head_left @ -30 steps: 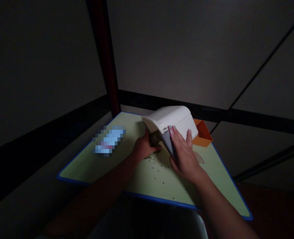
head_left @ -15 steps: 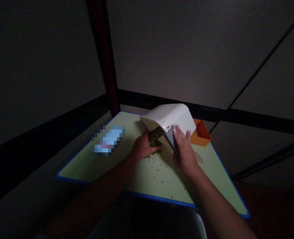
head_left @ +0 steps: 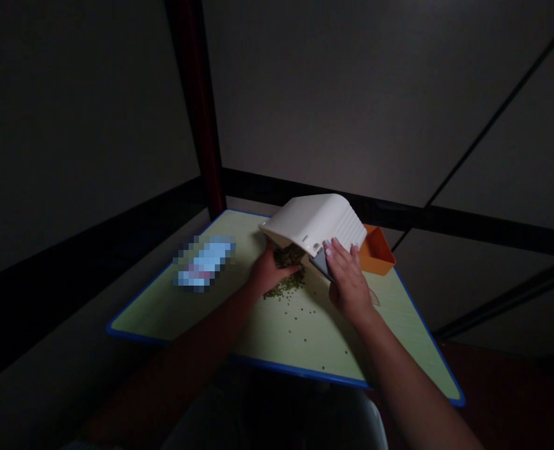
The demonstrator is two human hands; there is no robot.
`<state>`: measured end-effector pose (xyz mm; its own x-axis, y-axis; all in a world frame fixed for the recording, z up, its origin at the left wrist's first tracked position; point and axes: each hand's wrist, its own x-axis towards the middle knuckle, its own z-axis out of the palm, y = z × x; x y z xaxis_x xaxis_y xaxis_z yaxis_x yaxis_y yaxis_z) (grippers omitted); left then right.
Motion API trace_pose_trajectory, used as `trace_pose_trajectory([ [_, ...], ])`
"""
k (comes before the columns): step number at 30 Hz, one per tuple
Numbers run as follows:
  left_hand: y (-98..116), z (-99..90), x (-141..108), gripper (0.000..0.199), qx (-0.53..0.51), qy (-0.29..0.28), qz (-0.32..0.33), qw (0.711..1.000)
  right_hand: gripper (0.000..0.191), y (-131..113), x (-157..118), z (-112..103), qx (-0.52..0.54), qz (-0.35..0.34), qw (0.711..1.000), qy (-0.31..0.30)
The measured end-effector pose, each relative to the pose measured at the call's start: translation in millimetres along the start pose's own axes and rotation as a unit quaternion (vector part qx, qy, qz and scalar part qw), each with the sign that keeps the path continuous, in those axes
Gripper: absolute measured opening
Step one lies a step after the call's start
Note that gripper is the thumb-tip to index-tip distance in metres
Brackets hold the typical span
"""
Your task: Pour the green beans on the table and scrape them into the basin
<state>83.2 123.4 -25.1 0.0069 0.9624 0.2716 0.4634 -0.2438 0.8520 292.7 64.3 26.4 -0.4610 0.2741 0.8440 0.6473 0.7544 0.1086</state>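
A white plastic container point(head_left: 309, 219) with ribbed sides is tipped over above the table, its mouth facing down toward me. My right hand point(head_left: 351, 284) grips its right side, fingers lying over a grey flap point(head_left: 322, 264) at the rim. My left hand point(head_left: 265, 272) is at the mouth's left side, thumb stretched out to the right and apart from the fingers; its fingertips are partly hidden under the rim. Small green beans point(head_left: 288, 256) fill the gap between that hand and the container. More loose beans point(head_left: 283, 289) lie on the tabletop below.
The pale green table point(head_left: 202, 319) has a blue edge. An orange open box point(head_left: 382, 265) stands behind the container at the right. On the left lies a blurred-out, bluish oblong object point(head_left: 206, 262). Several stray beans reach toward the near edge. A wall point(head_left: 333, 112) rises behind.
The container has shifted slightly left, with both hands still at it. More beans have spread on the table under its mouth.
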Motion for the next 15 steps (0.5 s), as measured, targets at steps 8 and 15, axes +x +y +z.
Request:
trace_pose_trajectory([
  [8,-1.7,0.5,0.4,0.116,-0.032,0.003,-0.002,0.999,0.079,5.5,-3.6,4.1,-0.015,-0.028,0.999,0.01],
  [15,-5.0,2.1,0.7,0.057,-0.035,0.004,-0.013,0.999,0.074,5.9,-6.1,6.6,-0.01,-0.048,0.999,0.006],
])
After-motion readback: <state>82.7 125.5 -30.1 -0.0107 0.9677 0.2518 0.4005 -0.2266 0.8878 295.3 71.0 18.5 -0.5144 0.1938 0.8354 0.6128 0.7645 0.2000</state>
